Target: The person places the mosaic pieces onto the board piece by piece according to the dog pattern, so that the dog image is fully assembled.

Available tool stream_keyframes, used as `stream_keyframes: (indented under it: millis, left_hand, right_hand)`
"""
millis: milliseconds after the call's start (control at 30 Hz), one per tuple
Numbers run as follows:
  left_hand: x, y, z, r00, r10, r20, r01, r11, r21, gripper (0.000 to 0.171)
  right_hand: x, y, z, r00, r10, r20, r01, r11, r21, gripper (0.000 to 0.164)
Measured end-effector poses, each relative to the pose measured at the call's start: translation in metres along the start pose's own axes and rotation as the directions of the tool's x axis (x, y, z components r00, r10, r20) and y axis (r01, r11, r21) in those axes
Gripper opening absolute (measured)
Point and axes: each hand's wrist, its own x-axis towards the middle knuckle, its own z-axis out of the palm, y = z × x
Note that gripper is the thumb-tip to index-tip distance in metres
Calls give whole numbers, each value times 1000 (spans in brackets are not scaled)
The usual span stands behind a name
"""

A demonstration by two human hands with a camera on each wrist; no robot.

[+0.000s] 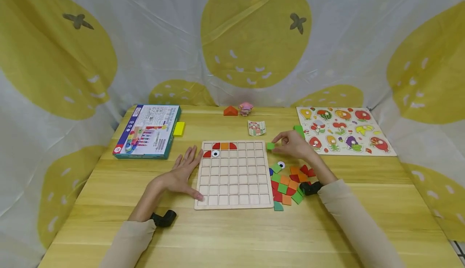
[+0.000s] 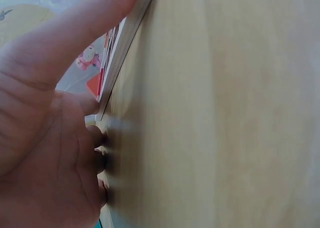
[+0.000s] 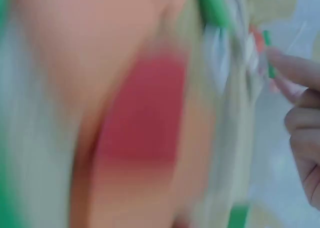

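A square wooden grid board [image 1: 232, 177] lies in the middle of the table. Along its top rows sit red curved tiles [image 1: 207, 154], an orange square tile [image 1: 225, 146] and a white eye tile [image 1: 215, 153]. My left hand [image 1: 180, 175] is spread along the board's left edge, with thumb and index finger touching it; the left wrist view shows the thumb [image 2: 75, 30] against the edge. Near the top right corner of the board, my right hand [image 1: 296, 143] pinches a green square tile [image 1: 270, 146] between thumb and index finger. The right wrist view shows this tile [image 3: 269, 52] edge-on.
Loose coloured tiles [image 1: 282, 188] are heaped right of the board. A pattern card [image 1: 256, 128], a pink figurine [image 1: 246, 108] and a red block [image 1: 230, 111] stand behind it. At the left are a boxed toy [image 1: 147, 130] and yellow block [image 1: 179, 129]; a fruit puzzle [image 1: 341, 128] lies right.
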Motion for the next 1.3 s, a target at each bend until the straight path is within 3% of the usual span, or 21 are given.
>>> stream_keyframes:
  millis: [100, 233, 333, 400, 500, 700, 1300]
  left_hand:
    - [-1, -1, 2, 1000, 0, -6, 0, 1000, -14, 141]
    - [-1, 0, 2, 1000, -10, -8, 10, 1000, -2, 141]
    - [1, 2, 3, 1000, -13, 7, 13, 1000, 8, 141]
    - [2, 4, 4, 1000, -12, 14, 12, 1000, 4, 141]
    - [2, 5, 4, 1000, -16, 14, 16, 1000, 4, 142]
    - [0, 5, 1, 1000, -24, 11, 24, 1000, 5, 141]
    - [-2, 3, -1, 1000, -13, 14, 12, 1000, 19, 139]
  right_hand:
    - [3, -29, 18, 999, -37, -9, 37, 998, 47, 23]
    - [9, -74, 57, 994, -60, 86, 50, 992, 113, 20]
    - [14, -101, 88, 985, -80, 151, 66, 994, 92, 21]
    - [18, -115, 106, 986, -78, 145, 71, 996, 54, 21]
    - [24, -129, 124, 995, -63, 74, 64, 998, -2, 21]
    - [33, -138, 136, 998, -53, -25, 53, 998, -28, 23]
    - [45, -137, 141, 997, -55, 55, 54, 998, 19, 23]
